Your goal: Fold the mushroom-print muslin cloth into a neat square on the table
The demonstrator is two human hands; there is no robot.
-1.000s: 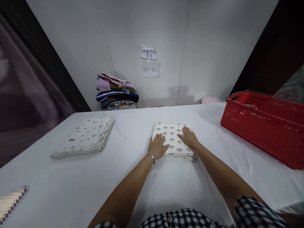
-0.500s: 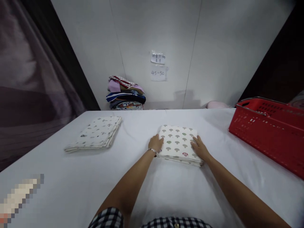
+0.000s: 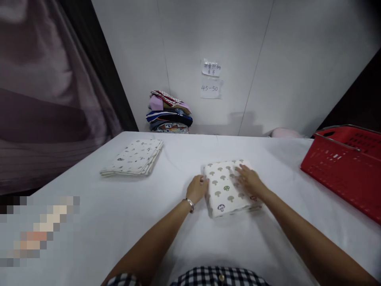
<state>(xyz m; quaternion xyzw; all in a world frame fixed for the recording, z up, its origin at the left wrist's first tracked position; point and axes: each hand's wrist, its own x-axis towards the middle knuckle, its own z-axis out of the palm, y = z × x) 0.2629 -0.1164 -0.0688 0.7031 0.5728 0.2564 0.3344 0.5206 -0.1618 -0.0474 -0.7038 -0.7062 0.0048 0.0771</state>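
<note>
A folded white cloth with a mushroom print [image 3: 224, 194] lies on the white table [image 3: 184, 242] in front of me. My left hand [image 3: 197, 189] is curled round its left edge, fingers closed on the fabric. My right hand [image 3: 249, 180] lies flat on top of the cloth's right half, fingers stretched out. The cloth sits skewed, its near corner turned toward me.
A second folded white printed cloth [image 3: 133, 157] lies at the table's far left. A stack of coloured folded fabrics [image 3: 169, 113] stands against the back wall. A red plastic basket [image 3: 347, 165] sits at the right. A dark curtain hangs on the left.
Both hands moved from the cloth's sides: the left now grips the left edge, the right rests on top. The cloth has turned askew. The camera has panned left.
</note>
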